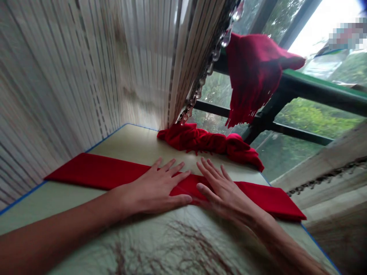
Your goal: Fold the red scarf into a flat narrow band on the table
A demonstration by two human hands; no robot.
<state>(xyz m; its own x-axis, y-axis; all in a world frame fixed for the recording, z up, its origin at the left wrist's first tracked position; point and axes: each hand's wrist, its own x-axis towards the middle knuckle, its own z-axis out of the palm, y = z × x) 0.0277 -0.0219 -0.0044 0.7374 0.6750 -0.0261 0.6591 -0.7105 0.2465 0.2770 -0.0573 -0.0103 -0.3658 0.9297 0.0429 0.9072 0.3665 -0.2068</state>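
A red scarf, folded into a long flat strip, lies across the table, its ends reaching near both side edges. My left hand rests flat on the middle of the strip with its fingers spread. Close beside it, my right hand also lies on the cloth, fingers stretched out and apart. Neither hand grips anything. Beyond the fingertips, a second red scarf is bunched up in a crumpled roll along the table's far edge.
The pale table has a blue edge. A fringed red scarf hangs over the green window rail. A striped curtain with bead trim covers the left side; another curtain hangs at right. Dark strands, like hair, blur the near foreground.
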